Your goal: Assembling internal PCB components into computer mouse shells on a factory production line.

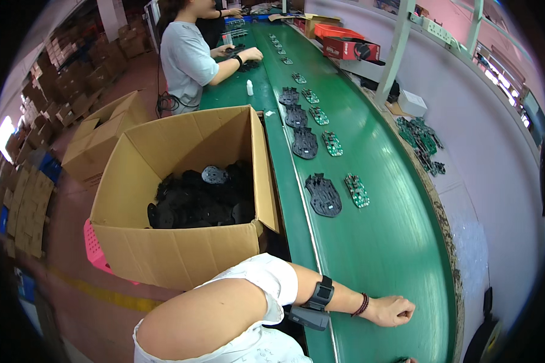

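Note:
My left hand (392, 311) lies on the green conveyor belt (399, 242), its fingers curled into a loose fist with nothing showing in them. A dark beaded bracelet circles that wrist, and a black strapped device (312, 310) sits on the forearm. Only a sliver of my right hand (412, 360) shows at the bottom edge; its fingers are hidden, with a dark bit beside it. Farther up the belt, the nearest black plastic shell (323, 195) lies beside a green circuit board (357, 190). Several more shells (305, 143) and boards (332, 144) line up beyond.
Left of the belt stands an open cardboard box (175, 254) holding black plastic parts (200, 202). A co-worker (191, 60) handles dark parts at the far left, near a small white bottle (250, 88). Loose boards (421, 136) and a red box (351, 48) lie along the right ledge.

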Demonstrator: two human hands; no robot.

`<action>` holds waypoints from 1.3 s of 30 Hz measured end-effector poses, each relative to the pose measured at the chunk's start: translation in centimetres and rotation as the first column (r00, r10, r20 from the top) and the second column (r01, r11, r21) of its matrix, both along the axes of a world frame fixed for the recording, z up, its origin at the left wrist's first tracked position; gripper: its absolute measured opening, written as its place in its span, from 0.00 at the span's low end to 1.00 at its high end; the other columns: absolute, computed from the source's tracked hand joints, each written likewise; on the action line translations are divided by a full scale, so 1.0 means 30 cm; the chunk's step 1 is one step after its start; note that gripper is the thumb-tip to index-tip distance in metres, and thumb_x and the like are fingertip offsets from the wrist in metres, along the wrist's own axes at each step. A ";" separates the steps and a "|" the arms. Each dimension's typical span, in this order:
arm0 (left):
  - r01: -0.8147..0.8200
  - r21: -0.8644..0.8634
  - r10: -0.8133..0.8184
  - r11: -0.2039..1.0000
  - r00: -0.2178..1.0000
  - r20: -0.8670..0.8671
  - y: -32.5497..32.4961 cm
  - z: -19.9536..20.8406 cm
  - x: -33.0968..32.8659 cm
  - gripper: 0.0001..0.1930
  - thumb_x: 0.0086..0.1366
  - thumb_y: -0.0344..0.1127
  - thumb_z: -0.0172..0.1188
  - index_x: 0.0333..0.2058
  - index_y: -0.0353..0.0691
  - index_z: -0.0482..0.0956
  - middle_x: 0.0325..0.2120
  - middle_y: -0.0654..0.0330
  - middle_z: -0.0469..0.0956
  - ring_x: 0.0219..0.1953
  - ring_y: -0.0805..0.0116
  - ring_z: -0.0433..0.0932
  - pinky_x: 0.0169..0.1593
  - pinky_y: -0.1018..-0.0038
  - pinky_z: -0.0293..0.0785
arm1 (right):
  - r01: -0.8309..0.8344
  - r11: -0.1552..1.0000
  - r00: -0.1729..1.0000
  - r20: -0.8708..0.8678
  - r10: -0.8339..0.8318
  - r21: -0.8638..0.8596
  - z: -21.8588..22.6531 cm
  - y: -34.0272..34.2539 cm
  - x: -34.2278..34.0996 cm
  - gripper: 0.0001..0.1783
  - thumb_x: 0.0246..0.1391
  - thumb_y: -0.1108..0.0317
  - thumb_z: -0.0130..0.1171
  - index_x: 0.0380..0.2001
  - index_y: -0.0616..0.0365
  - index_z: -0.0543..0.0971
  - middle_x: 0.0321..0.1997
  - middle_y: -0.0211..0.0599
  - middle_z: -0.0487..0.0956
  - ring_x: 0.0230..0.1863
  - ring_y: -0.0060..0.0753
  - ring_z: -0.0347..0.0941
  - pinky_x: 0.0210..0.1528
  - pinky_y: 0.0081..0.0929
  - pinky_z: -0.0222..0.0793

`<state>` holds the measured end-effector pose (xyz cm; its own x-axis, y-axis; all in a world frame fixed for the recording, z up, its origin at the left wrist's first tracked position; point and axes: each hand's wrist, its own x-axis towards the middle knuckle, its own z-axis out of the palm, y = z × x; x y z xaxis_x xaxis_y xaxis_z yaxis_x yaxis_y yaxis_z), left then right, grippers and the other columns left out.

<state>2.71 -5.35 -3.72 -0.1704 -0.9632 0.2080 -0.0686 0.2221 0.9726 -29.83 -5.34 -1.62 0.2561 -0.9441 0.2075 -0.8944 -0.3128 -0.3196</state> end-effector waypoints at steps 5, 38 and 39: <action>0.028 0.049 -0.028 0.998 1.000 0.002 0.007 0.003 -0.010 0.09 0.67 0.33 0.54 0.32 0.33 0.74 0.23 0.55 0.78 0.27 0.59 0.78 0.35 0.62 0.74 | 0.006 0.962 0.968 0.239 -0.073 0.271 0.048 0.046 -0.001 0.17 0.65 0.61 0.63 0.45 0.66 0.80 0.46 0.46 0.78 0.43 0.36 0.76 0.45 0.35 0.76; 0.066 0.028 -0.065 0.997 0.998 -0.020 0.006 -0.007 -0.029 0.08 0.64 0.31 0.52 0.30 0.31 0.74 0.22 0.52 0.78 0.26 0.57 0.77 0.33 0.61 0.73 | 0.214 0.935 0.966 -0.202 -0.159 0.285 0.235 0.166 0.109 0.29 0.65 0.51 0.62 0.61 0.59 0.76 0.61 0.57 0.74 0.65 0.56 0.66 0.67 0.51 0.63; 0.065 0.039 -0.064 0.997 0.998 -0.017 0.014 -0.004 -0.022 0.08 0.64 0.31 0.52 0.29 0.31 0.74 0.22 0.52 0.78 0.26 0.57 0.77 0.34 0.61 0.73 | 0.216 0.934 0.966 -0.202 -0.162 0.284 0.250 0.164 0.111 0.29 0.65 0.51 0.62 0.61 0.59 0.76 0.61 0.57 0.74 0.65 0.56 0.66 0.67 0.51 0.63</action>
<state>2.06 -4.94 -3.85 -0.2295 -0.9578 0.1732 -0.0397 0.1870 0.9816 -26.50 -0.43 5.87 0.0732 -0.9894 -0.1251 -0.9770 -0.0460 -0.2080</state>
